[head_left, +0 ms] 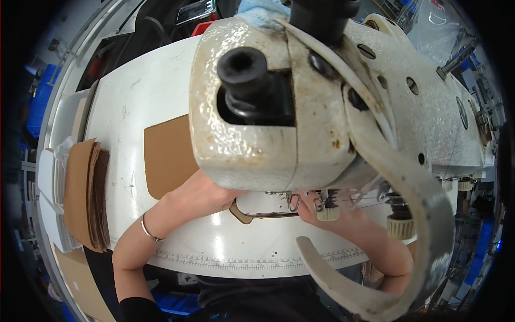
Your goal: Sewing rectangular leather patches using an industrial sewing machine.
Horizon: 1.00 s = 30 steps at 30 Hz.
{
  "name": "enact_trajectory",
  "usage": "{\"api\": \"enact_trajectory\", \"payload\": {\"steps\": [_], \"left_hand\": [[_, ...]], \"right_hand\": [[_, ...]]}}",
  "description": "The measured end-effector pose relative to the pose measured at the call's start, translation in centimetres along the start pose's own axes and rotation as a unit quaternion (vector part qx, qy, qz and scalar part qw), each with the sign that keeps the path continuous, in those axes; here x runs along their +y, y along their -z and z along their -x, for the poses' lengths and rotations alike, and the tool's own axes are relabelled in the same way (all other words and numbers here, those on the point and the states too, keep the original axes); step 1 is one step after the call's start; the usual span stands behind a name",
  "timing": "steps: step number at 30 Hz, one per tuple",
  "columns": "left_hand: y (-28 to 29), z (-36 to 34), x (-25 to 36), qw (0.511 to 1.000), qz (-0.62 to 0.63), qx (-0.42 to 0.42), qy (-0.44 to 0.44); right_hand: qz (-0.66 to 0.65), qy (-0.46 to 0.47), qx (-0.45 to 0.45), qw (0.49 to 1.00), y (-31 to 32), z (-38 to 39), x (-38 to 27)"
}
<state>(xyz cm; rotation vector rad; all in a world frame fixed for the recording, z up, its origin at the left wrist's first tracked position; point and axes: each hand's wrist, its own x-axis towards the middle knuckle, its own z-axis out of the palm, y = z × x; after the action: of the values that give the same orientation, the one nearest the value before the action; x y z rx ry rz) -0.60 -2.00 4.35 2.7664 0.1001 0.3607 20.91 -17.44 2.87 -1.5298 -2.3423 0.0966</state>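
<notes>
Left hand [213, 192], right hand [345, 218]: we're steadying flat brown piece [241, 215], ideally level, by cream metal machine [241, 150]; finger grip, can't tell.

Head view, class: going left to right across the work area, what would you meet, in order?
Brown stack, flat brown panel, left hand, small brown piece, right hand, larger ribbed cream knob.

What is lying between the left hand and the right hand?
In the head view, a brown piece and a white surface show between the left hand and right hand; the machine head partly hides them.
</notes>
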Motion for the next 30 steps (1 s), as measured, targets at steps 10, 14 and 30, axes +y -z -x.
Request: {"api": "enact_trajectory", "payload": {"steps": [10,14,30], "left_hand": [[0.3,-0.9,0.8,0.999,0.002,0.035,-0.005],[0.7,-1.0,1.2,1.000,0.019,0.000,0.022],[-1.8,5.2,6.6,0.993,0.096,-0.053,-0.038]], "right_hand": [[0.064,0.020,0.019,0.998,-0.4,-0.2,-0.1],[0.102,0.032,0.022,0.994,-0.4,-0.4,0.0],[0.171,0.220,0.125,0.952,-1.0,0.8,-0.4]]}}
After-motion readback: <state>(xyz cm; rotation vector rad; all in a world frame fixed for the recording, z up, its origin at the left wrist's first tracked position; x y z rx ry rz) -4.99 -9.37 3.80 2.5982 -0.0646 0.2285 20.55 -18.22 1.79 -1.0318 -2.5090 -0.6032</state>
